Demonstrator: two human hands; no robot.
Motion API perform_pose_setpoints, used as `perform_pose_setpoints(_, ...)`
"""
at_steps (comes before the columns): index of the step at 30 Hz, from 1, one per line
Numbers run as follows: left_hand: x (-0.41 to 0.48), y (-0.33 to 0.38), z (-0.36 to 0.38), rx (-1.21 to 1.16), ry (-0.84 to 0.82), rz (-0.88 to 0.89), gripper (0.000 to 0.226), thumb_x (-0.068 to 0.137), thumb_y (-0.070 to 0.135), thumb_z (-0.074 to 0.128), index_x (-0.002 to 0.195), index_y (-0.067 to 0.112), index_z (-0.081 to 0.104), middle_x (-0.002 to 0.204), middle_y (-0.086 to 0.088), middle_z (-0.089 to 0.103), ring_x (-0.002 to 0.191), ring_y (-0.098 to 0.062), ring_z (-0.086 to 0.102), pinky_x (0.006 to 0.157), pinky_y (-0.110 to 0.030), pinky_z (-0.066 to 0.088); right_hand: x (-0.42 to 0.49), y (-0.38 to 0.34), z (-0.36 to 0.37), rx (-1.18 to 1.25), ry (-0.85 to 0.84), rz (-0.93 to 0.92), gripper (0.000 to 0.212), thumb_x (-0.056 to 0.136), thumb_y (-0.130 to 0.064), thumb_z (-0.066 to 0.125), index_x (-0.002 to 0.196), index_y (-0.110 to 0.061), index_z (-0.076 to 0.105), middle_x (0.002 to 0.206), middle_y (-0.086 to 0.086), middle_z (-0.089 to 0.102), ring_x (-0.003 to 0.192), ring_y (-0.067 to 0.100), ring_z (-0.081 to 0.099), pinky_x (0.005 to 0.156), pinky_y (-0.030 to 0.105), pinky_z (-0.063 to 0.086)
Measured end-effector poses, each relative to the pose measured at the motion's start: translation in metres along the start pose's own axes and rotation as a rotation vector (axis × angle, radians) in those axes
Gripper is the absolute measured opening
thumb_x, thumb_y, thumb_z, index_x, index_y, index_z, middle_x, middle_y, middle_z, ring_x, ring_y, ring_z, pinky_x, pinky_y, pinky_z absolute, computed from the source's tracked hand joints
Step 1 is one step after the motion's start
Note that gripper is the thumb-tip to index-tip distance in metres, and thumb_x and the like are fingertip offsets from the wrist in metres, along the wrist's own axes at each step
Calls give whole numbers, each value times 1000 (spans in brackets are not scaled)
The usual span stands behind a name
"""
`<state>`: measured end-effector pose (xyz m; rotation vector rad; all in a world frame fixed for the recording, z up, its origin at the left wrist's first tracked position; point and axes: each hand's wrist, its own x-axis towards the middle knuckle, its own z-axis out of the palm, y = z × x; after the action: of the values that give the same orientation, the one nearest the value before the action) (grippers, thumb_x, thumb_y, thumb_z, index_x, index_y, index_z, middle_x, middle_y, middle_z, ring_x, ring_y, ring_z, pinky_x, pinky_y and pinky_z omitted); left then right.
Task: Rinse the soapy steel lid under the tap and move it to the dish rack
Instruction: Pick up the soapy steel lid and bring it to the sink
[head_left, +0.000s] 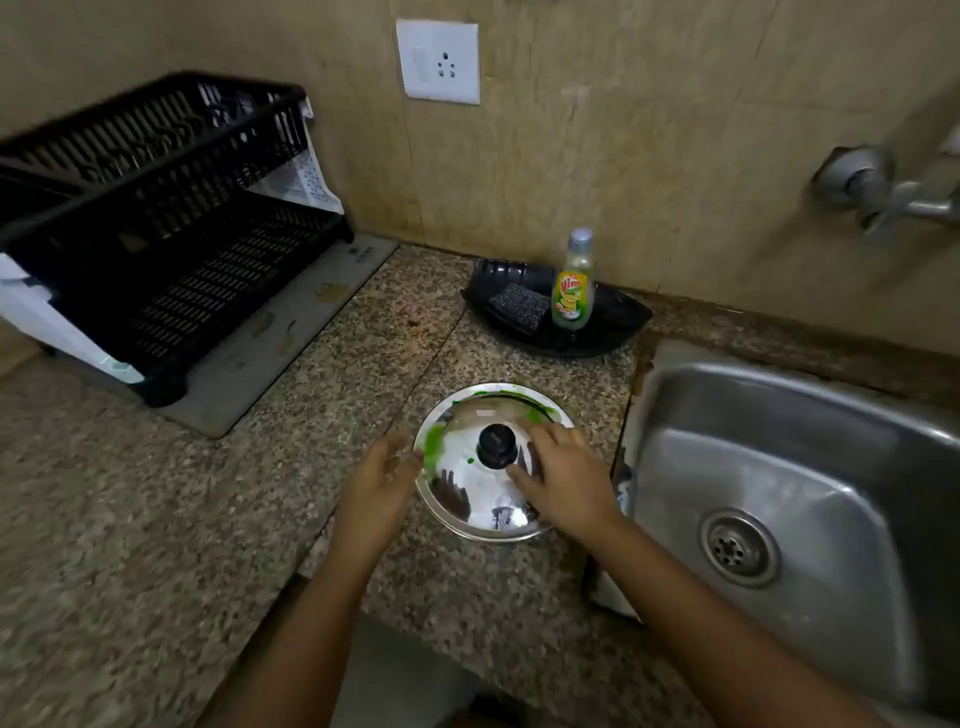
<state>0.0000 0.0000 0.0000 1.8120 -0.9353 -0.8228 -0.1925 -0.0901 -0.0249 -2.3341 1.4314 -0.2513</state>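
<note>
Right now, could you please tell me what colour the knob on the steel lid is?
Black; the knob on the steel lid shows best in the head view.

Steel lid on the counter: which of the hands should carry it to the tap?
Probably the right hand: it already rests on the steel lid beside the knob, on the sink side. The left hand only touches the far rim.

You are looking at a dim, warm-toned view with soft light from above; the lid (491, 462) throws back bright glare and mirrors the fingers. Motion blur smears the tap (893, 200) at the right edge and the rack (156, 218) at left, and both hands are soft-edged. Wide-angle distortion bends the sink (779, 395) rim and worktop (130, 519) edges, and the corners darken.
</note>
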Motion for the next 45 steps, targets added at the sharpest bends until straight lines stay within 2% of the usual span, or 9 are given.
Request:
perform_pose_setpoints(2, 3, -2, -3, -20, 22, -27, 23, 94, 21, 57, 117, 24, 57, 116, 5, 59, 103, -10, 56, 76, -15, 43, 7, -8, 1, 9, 0, 51, 62, 88, -55, 49, 143, -30, 33, 134, 5, 52, 124, 27, 47, 87, 39, 48)
perform_pose_setpoints(6, 26, -10, -15, 7, -14, -64, 26, 94, 21, 54, 119, 26, 58, 120, 3, 61, 110, -16, 57, 97, -38, 46, 32, -26, 15, -139, -105, 80, 58, 87, -60, 46, 131, -24, 38, 119, 9, 60, 102, 32, 61, 73, 40, 53)
perform_pose_setpoints(9, 44, -6, -19, 8, -22, -61, 33, 94, 18, 54, 127, 17, 57, 117, 2, 60, 107, -16, 57, 91, -34, 48, 41, -27, 18, -118, -86, 75, 47, 90, -54, 47, 120, -19, 42, 115, 9, 60, 95, 32, 61, 68, 39, 50)
perform_pose_setpoints(13, 56, -1, -17, -21, 10, -9, 27, 95, 15, 53, 121, 17, 58, 107, 7, 60, 100, -12, 56, 72, -17, 43, 33, -28, 17, -55, 17, 24, 46, 90, -55, 46, 119, -20, 45, 114, 6, 60, 98, 29, 58, 72, 39, 49)
perform_pose_setpoints(17, 64, 13, -5, -112, 30, -62, 32, 98, 33, 44, 118, 17, 63, 111, -2, 68, 100, -17, 64, 87, -34, 50, 22, -26, -10, 80, 170, -49, 43, 89, -54, 50, 120, -26, 48, 117, 1, 60, 102, 23, 58, 74, 36, 50)
perform_pose_setpoints(29, 24, 89, 165, -435, -388, -368, 34, 99, 33, 42, 93, 12, 68, 89, -7, 72, 69, -13, 71, 58, -24, 56, -54, 126, -95, 96, 246, 56, 38, 84, -51, 55, 117, -33, 48, 115, -3, 57, 109, 19, 53, 83, 33, 46)
perform_pose_setpoints(33, 5, 114, 231, -389, -390, -278, 42, 96, 42, 47, 99, 9, 72, 100, -17, 73, 90, -30, 71, 87, -43, 55, -78, 175, -123, 80, 273, 112, 39, 85, -48, 59, 118, -31, 49, 116, -4, 56, 111, 17, 51, 81, 29, 42)
perform_pose_setpoints(37, -6, 133, 282, -351, -369, -182, 41, 97, 44, 44, 98, 15, 72, 100, -13, 74, 94, -30, 70, 93, -48, 52, -95, 212, -142, 77, 313, 158, 41, 84, -47, 61, 119, -29, 51, 118, -1, 58, 111, 19, 52, 84, 30, 43)
perform_pose_setpoints(45, -11, 180, 333, -361, -396, -64, 35, 98, 30, 48, 77, 13, 69, 73, -6, 73, 60, -14, 69, 61, -27, 53, -99, 245, -185, 52, 309, 217, 40, 86, -50, 58, 120, -31, 50, 120, -4, 58, 112, 19, 54, 74, 27, 38)
